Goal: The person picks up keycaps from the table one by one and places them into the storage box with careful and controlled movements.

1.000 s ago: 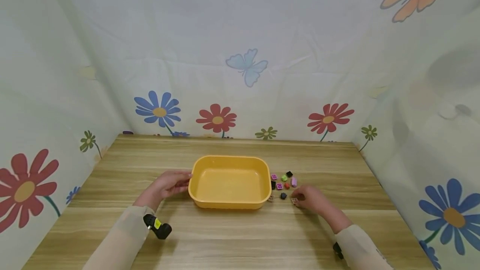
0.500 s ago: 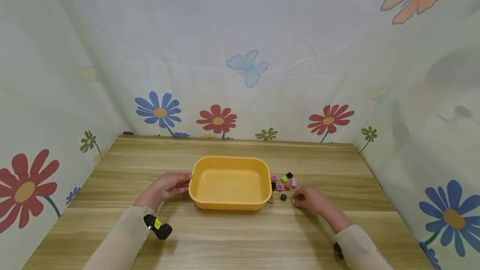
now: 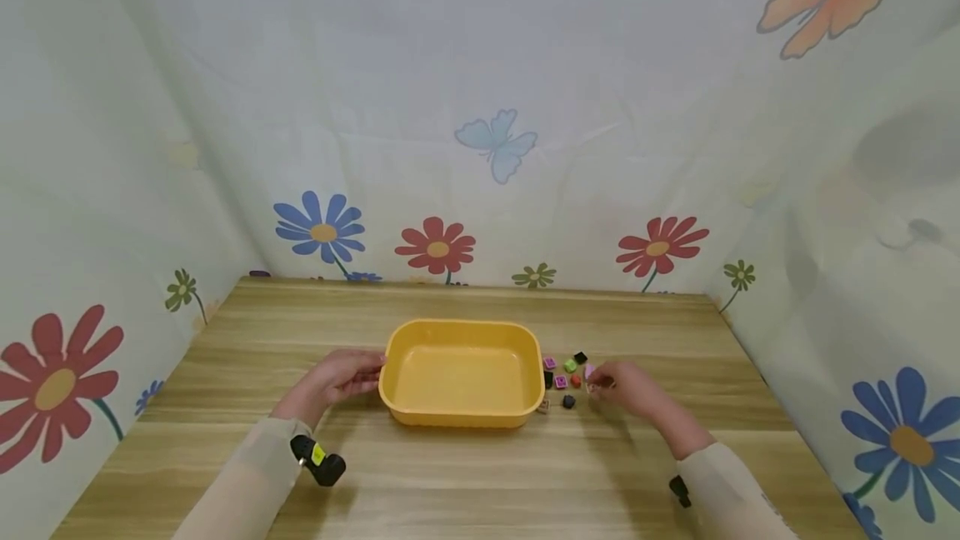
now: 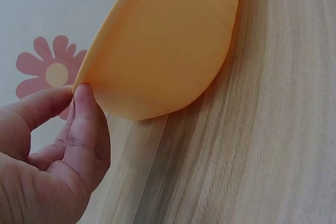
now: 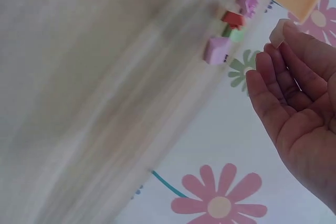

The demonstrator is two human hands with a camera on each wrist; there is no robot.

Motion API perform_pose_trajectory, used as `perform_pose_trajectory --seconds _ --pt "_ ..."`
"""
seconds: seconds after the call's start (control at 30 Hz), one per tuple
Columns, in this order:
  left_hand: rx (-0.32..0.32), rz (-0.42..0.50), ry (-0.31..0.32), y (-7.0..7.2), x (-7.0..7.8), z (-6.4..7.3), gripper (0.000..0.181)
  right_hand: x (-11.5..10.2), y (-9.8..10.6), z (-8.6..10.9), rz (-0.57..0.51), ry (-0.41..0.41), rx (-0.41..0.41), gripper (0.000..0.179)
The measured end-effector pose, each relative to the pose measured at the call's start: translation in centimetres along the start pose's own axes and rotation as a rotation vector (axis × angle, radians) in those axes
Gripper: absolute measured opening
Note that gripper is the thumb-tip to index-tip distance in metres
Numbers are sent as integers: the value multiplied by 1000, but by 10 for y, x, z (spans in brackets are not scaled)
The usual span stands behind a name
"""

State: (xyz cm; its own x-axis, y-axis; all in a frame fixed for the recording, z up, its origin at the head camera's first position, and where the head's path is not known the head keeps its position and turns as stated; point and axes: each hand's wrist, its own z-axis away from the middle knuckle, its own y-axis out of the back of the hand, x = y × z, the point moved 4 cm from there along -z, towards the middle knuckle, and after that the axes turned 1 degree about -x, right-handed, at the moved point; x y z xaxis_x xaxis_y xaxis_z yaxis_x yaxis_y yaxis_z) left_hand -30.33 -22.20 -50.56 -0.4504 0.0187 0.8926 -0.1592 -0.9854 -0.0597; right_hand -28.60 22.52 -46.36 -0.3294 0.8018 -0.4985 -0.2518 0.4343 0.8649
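A yellow plastic basin (image 3: 461, 420) stands on the wooden table, its inside bare. At its left end my left hand (image 3: 341, 376) pinches the rim between thumb and fingers, as the left wrist view shows close up. To the right of the basin my right hand (image 3: 626, 387) pinches a small pale beige block (image 5: 277, 33) by the fingertips. Just left of that hand lie several small toy bricks: a magenta one (image 3: 561, 382), a green one (image 3: 570, 365), an orange-red one (image 3: 576, 381) and a dark one (image 3: 568, 401). The lilac brick (image 5: 216, 51) is partly covered by my fingers in the head view.
A tan brick (image 3: 544, 407) lies close against the basin's right end, and a black one (image 3: 581, 357) sits at the back of the group. White cloth walls (image 3: 420, 148) with printed flowers and butterflies border the wooden table (image 3: 465, 482).
My right hand has lifted the beige block from its spot at the front of the bricks and shifted slightly away from me. The left hand keeps its hold on the rim.
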Motion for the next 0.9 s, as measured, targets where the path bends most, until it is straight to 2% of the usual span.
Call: perform_pose_trajectory --seconds 0.2,0.53,0.9 --pt "-6 0 7 -2 -4 1 50 -5 8 -3 -3 -21 -9 15" --pt "-5 -15 -3 -2 -3 3 54 -23 29 -10 23 70 0 17" --pt "7 -49 -14 -1 1 1 50 -35 38 -23 23 24 -21 18"
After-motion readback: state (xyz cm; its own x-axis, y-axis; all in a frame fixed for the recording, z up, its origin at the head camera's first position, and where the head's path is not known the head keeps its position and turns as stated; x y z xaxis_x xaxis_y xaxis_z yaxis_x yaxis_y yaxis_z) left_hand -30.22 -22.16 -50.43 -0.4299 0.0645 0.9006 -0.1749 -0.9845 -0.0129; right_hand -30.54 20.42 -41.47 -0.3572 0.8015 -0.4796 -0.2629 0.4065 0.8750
